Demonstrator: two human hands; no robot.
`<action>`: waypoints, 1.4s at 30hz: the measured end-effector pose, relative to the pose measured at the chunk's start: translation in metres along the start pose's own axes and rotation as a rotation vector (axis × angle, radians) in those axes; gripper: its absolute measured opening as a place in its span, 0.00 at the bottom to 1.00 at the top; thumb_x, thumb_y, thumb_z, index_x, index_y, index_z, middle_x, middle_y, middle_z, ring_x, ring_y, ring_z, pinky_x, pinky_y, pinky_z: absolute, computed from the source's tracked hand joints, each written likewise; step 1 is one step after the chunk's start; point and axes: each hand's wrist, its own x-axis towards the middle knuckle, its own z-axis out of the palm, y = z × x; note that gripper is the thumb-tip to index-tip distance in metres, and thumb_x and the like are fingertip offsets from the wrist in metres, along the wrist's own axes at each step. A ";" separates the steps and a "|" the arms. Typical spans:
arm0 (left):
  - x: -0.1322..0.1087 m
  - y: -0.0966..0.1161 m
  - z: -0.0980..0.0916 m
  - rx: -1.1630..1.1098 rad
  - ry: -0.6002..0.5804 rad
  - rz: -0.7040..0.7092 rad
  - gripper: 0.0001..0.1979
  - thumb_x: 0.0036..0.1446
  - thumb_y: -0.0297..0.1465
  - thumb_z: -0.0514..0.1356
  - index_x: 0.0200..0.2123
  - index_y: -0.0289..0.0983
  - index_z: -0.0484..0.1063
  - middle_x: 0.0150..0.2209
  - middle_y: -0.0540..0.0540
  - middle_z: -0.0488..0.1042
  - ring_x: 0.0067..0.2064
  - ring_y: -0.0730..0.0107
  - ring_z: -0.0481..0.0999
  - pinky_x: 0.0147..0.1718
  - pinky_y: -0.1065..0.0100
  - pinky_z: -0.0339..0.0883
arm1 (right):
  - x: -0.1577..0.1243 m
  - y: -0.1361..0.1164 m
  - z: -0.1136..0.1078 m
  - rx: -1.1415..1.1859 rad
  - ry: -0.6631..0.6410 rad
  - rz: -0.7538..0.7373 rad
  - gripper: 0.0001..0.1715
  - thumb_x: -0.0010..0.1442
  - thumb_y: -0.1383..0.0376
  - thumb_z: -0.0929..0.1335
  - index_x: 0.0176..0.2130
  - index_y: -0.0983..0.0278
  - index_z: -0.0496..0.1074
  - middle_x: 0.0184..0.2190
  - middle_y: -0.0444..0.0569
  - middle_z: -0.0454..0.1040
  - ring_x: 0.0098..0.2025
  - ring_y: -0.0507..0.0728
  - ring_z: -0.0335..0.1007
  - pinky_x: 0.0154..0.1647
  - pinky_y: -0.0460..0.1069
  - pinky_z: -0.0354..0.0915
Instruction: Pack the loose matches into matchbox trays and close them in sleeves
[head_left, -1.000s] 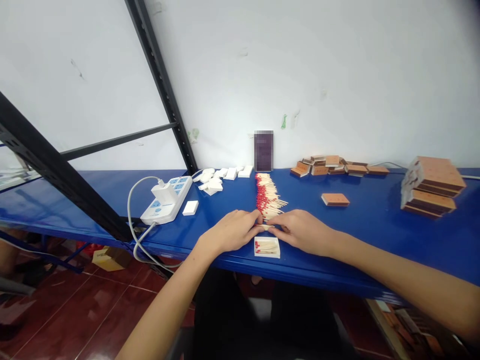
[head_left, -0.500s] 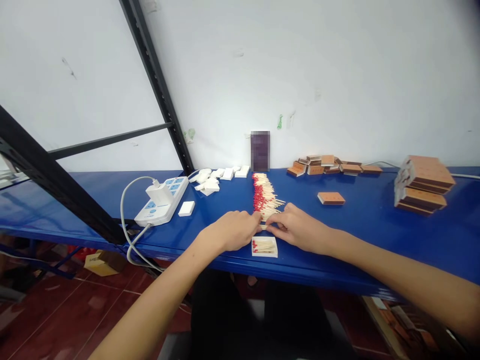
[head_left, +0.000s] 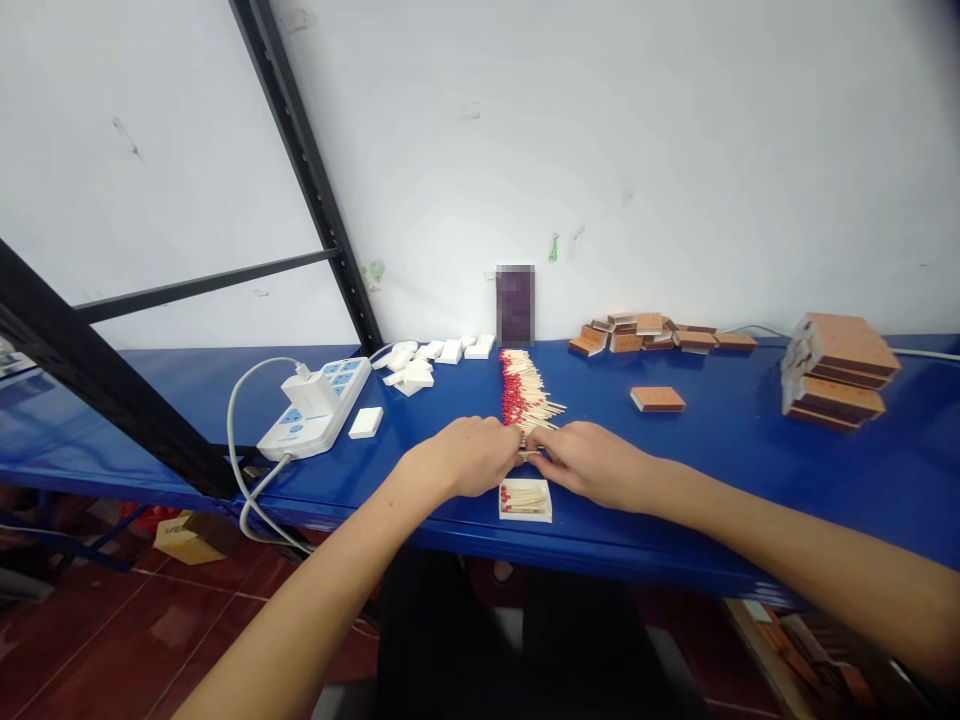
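A long pile of red-tipped matches point(head_left: 525, 388) lies on the blue shelf top, running from the wall toward me. At its near end, my left hand point(head_left: 476, 455) is closed, fingertips pinching the head end of a small bunch of matches. My right hand point(head_left: 589, 460) faces it, thumb and fingers closed on the other end of the same bunch; the fingers hide most of it. Just below both hands sits a white matchbox tray point(head_left: 546, 511) with some matches inside, their red heads to the left.
White trays point(head_left: 411, 375) are heaped at the back left, with a single tray point(head_left: 366, 423) near a power strip point(head_left: 300, 437) and its cable. Matchbox sleeves point(head_left: 626, 342) lie at the back right, one sleeve point(head_left: 658, 399) nearer, and stacked boxes point(head_left: 844, 360) farther right. A dark upright packet point(head_left: 515, 305) leans against the wall.
My fingertips have come slightly closer together around the bunch of matches. The whole view has shifted a little; the tray and the other things stay in place.
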 end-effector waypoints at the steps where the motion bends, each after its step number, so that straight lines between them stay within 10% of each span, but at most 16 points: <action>1: 0.001 0.000 -0.002 0.002 -0.013 0.003 0.17 0.72 0.38 0.47 0.42 0.35 0.72 0.39 0.37 0.80 0.40 0.49 0.82 0.34 0.60 0.69 | 0.000 0.000 -0.001 0.010 0.003 0.004 0.08 0.70 0.65 0.62 0.38 0.64 0.68 0.23 0.44 0.67 0.24 0.54 0.60 0.27 0.48 0.49; 20: -0.041 0.006 -0.014 -0.217 -0.009 0.094 0.13 0.70 0.40 0.53 0.43 0.40 0.73 0.35 0.48 0.78 0.39 0.60 0.77 0.33 0.67 0.62 | -0.020 -0.023 -0.008 0.289 0.045 -0.124 0.08 0.65 0.63 0.65 0.34 0.63 0.70 0.17 0.35 0.59 0.19 0.48 0.54 0.24 0.46 0.50; 32: -0.007 -0.010 0.010 -0.132 0.116 -0.021 0.09 0.67 0.33 0.56 0.40 0.40 0.76 0.36 0.44 0.80 0.40 0.54 0.80 0.37 0.62 0.67 | -0.014 -0.003 -0.008 0.090 0.280 -0.008 0.10 0.63 0.65 0.62 0.33 0.62 0.71 0.16 0.38 0.61 0.21 0.52 0.59 0.37 0.50 0.57; 42: -0.037 0.007 -0.022 -0.128 0.037 0.042 0.10 0.70 0.35 0.53 0.41 0.41 0.73 0.34 0.47 0.78 0.37 0.59 0.78 0.34 0.65 0.65 | -0.009 0.011 -0.003 0.119 0.322 0.085 0.12 0.64 0.63 0.62 0.30 0.62 0.70 0.15 0.39 0.61 0.17 0.51 0.55 0.24 0.48 0.50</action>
